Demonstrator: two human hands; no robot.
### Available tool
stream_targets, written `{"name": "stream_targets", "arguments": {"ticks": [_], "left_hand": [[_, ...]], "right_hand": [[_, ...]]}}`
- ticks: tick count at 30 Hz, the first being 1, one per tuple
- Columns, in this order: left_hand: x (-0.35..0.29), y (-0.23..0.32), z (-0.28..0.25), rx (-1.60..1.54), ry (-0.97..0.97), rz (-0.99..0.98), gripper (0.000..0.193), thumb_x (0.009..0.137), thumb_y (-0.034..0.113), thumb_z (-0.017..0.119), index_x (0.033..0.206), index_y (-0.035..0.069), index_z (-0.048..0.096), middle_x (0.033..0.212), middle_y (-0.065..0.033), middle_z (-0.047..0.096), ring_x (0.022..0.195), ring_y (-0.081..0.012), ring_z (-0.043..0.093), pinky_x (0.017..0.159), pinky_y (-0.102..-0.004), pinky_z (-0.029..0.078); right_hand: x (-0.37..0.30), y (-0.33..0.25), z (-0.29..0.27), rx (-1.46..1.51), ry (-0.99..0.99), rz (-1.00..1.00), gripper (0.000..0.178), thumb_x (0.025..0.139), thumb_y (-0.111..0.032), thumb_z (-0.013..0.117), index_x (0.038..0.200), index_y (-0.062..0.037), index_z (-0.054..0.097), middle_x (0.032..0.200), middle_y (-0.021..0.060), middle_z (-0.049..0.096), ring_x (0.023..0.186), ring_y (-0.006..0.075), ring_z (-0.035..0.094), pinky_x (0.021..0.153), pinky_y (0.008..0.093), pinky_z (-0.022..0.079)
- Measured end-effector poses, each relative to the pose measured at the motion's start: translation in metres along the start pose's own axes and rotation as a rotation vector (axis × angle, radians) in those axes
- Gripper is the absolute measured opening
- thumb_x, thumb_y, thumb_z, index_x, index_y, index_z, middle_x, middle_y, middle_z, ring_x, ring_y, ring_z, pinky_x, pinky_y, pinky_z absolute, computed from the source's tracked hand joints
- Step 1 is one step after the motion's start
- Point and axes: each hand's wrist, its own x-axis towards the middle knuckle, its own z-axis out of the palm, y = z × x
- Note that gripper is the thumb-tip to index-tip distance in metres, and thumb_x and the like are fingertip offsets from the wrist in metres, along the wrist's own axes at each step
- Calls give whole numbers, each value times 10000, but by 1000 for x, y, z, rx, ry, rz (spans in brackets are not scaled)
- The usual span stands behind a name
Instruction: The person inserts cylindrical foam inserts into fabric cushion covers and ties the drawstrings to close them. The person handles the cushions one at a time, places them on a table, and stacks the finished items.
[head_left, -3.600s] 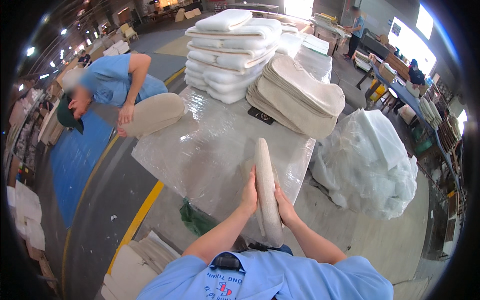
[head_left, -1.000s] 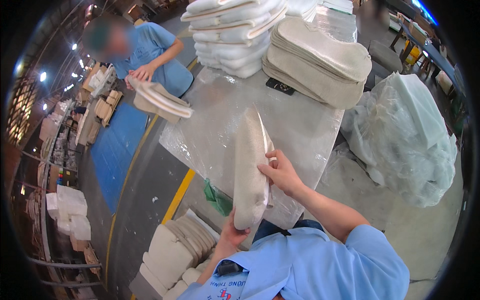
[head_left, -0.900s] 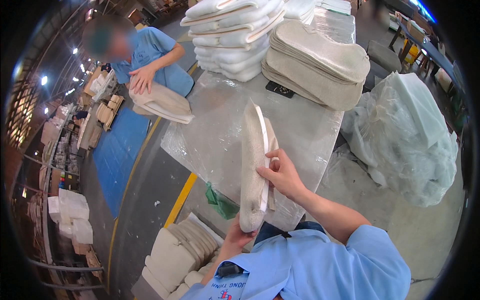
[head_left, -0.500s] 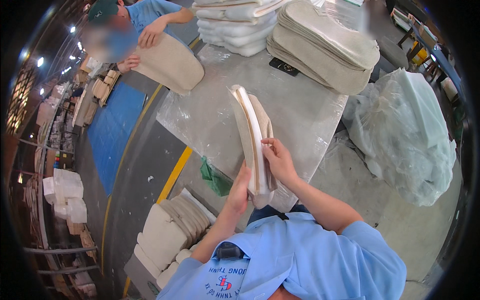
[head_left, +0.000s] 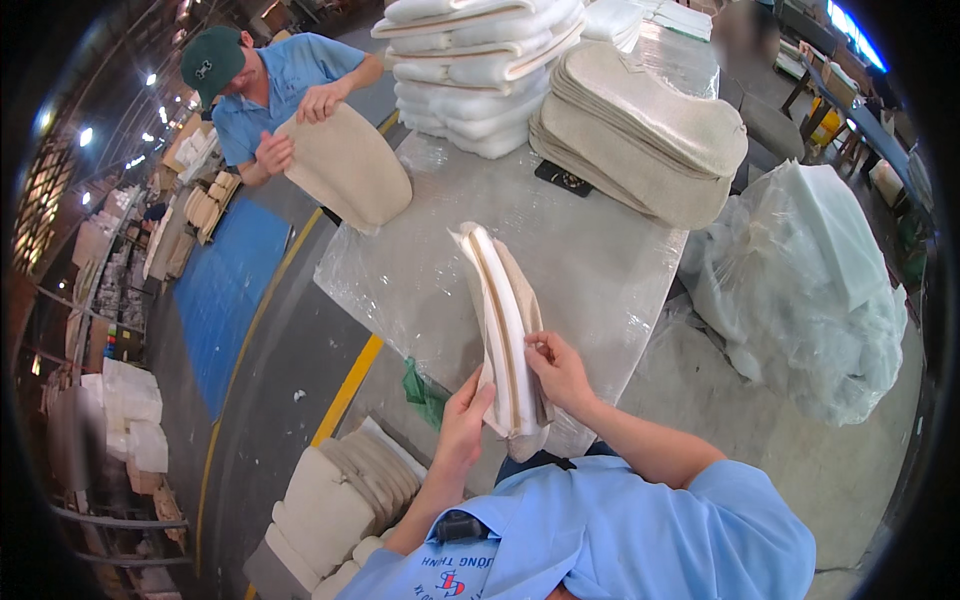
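Note:
Between my hands is a beige fabric cushion (head_left: 480,310), held edge-up over the near side of the table. Its long side gapes, showing white padding and a tan strip running along the middle. My left hand (head_left: 465,415) is closed round its left side near the lower end. On the opposite side, the bent fingers of my right hand (head_left: 558,372) pinch the fabric edge. What lies under the fingertips is hidden.
A plastic-covered table (head_left: 430,270) carries stacked white padding (head_left: 470,100) and beige covers (head_left: 640,130). Across it, a co-worker holds a beige cushion (head_left: 350,165). Finished-looking cushions (head_left: 330,500) sit at lower left; a large plastic bag (head_left: 800,300) stands right.
The cushion and both hands have come slightly nearer my body, and the gap faces up more, showing more of the tan strip. My view has shifted a little.

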Motion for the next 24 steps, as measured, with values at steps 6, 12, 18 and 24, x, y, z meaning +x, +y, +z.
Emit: {"name": "stream_targets", "arguments": {"ticks": [6,12,18,24], "left_hand": [[10,2,4,52,-58,-26,665,1018,121,626,1597,-3,325,1523,-125,499,1331,-202,534,1110,-336,432],[10,-12,28,525,-246,432,624,1048,148,565,1603,5,318,1642,-130,354,1455,-223,428,1162,-358,380],[27,-46,14,421,-173,13,591,1032,332,629,1493,-11,490,1374,-169,640,1257,-255,613,1082,-364,460],[67,-107,-12,472,57,-325,740,926,432,761,1420,-68,528,1316,-187,654,1210,-277,631,993,-405,528]], "right_hand": [[3,-8,-1,-26,-75,10,295,995,-213,651,1236,-43,645,891,30,659,800,115,600,761,288,508],[24,-23,-28,153,-93,213,434,1036,-358,618,1380,-96,580,1008,58,655,908,156,604,810,325,511],[46,-31,-143,301,-112,481,690,996,-405,679,1543,-87,404,1363,133,611,1203,248,596,998,392,491],[20,40,-143,184,94,379,716,941,-315,756,1494,-5,423,1339,184,649,1169,336,654,998,442,520]]}}
